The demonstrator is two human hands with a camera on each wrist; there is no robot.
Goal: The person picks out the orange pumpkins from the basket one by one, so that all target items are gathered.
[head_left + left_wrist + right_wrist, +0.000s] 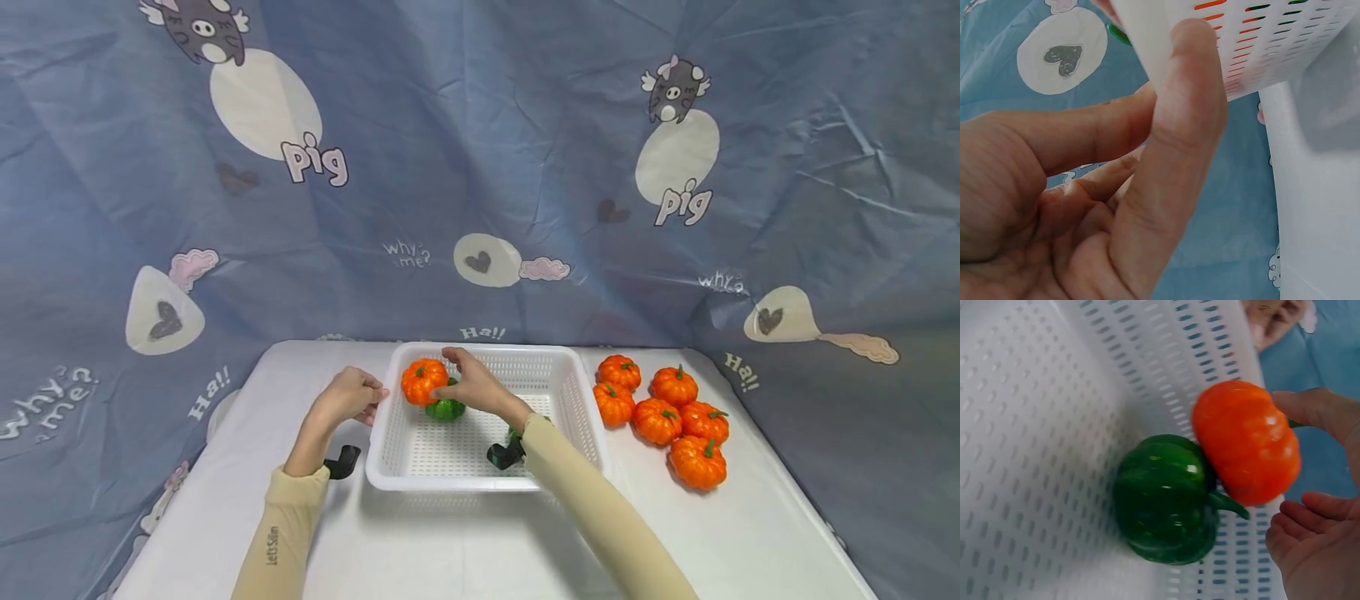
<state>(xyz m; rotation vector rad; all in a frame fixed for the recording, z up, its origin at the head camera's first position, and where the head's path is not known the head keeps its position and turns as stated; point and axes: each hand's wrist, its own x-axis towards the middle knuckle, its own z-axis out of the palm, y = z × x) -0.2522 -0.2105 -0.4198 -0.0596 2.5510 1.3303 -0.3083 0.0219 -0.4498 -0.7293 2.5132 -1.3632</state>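
A white plastic basket [480, 483] with slotted walls stands on the table. My left hand [348, 396] pinches its left rim, with one finger against the outer wall [1254, 50] in the left wrist view. My right hand [480, 387] reaches over the basket's far-left part, its thumb touching an orange toy pumpkin [1247, 444] and its other fingers loose and apart from it. That pumpkin leans against a green pumpkin [1166, 500] by the basket wall. Another green pumpkin [513, 435] is mostly hidden under my right wrist.
Several orange pumpkins [656, 421] lie grouped on the white table [750, 533], right of the basket. A blue printed curtain [480, 167] hangs behind and around the table. Black wrist mounts [506, 454] sit on both arms, the right one over the basket.
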